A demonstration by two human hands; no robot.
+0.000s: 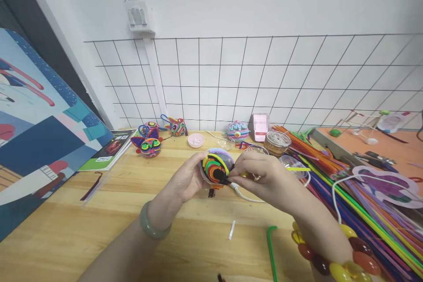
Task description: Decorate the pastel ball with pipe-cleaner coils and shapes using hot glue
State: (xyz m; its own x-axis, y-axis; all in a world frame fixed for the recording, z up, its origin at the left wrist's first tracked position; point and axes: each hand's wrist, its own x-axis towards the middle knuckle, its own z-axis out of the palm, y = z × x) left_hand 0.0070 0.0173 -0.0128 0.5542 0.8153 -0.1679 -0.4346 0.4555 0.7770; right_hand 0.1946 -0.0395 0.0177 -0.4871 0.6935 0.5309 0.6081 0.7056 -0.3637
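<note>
My left hand [189, 177] is wrapped round a rounded ornament covered in pipe cleaners [211, 167], held just above the table. Its near side shows rings of yellow, green, orange and red about a black middle; its top looks pale lilac and partly see-through. A short dark tassel [211, 193] hangs below it. With thumb and fingers pinched, my right hand [259, 172] grips a black pipe cleaner at the ornament's right side; the fingertips partly hide that piece. A green pipe cleaner [271, 251] and a white strip [232, 230] lie on the wooden table nearer me.
Finished-looking ornaments [150, 146] and a pink dish [196, 140] stand toward the wall. Clear cups, a round lidded container [277, 142] and a white cable [247, 198] lie beyond my right hand. Bundled pipe cleaners [357, 216] fill the right side. A magazine [105, 154] lies left.
</note>
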